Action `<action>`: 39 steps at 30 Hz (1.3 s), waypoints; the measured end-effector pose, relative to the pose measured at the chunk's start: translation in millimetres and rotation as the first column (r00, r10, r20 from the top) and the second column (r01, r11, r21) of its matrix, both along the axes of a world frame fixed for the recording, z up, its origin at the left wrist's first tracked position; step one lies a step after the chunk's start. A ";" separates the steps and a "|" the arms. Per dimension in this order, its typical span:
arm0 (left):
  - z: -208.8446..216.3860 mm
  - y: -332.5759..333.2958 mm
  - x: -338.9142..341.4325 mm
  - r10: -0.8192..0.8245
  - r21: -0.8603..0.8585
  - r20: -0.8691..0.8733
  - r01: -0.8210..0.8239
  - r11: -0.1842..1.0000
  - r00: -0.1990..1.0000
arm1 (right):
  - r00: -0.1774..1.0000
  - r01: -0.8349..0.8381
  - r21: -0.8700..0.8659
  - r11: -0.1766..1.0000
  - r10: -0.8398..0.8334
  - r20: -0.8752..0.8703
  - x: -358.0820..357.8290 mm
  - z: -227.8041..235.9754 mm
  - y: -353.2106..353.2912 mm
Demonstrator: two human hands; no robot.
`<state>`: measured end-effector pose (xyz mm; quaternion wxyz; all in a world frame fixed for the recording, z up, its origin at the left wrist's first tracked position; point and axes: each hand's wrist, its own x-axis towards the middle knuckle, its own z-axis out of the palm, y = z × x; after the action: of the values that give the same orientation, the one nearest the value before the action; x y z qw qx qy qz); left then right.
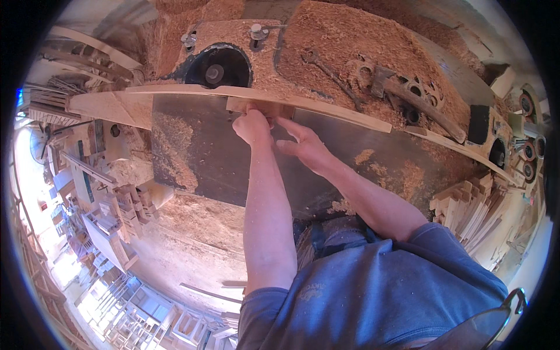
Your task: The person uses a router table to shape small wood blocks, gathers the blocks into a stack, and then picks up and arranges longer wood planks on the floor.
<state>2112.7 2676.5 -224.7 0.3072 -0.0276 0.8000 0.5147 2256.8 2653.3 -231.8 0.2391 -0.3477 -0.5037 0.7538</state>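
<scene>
A short wooden block [239, 104] stands on the dark metal machine table [204, 134], up against the long wooden fence [338, 112]. My left hand [252, 126] is closed on the block's near side, its fingertips partly hidden. Just to the right is my right hand [306, 147], thumb and fingers apart, the fingertips close to the block's right end. Whether they touch it I cannot tell. Behind the fence, a round black opening with a spindle [214, 73] faces the block.
Shavings cover the machine's top beyond the fence, where a wrench [332, 76] and a hammer [417, 102] lie. Shavings [175, 146] are also scattered on the table. Wooden strips [466, 204] are stacked at the right. Sawdust covers the floor [198, 233] at the left.
</scene>
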 end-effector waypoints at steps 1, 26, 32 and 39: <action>-0.9 -0.3 -2.5 -0.012 -0.004 -0.008 0.012 1.000 1.000 | 1.000 0.010 0.001 1.000 -0.010 -0.007 -2.8 -3.2 -1.3; -16.9 0.8 -75.2 0.050 0.036 -0.047 -0.048 0.998 0.998 | 0.998 -0.021 0.085 0.996 0.015 0.067 -69.1 10.4 3.0; -35.7 -18.5 -121.2 -0.135 -0.078 -0.181 0.122 0.989 0.974 | 0.993 -0.055 0.104 0.993 0.044 0.106 -91.0 27.6 -0.7; -28.8 -6.0 -141.4 -0.121 -0.096 -0.113 0.110 0.989 0.986 | 1.000 -0.003 0.125 0.992 -0.001 0.029 -120.8 15.5 3.4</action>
<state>1971.3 2670.4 -253.5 0.2870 0.0356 0.8392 0.4605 2136.1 2656.7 -216.2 0.2528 -0.3428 -0.5536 0.7156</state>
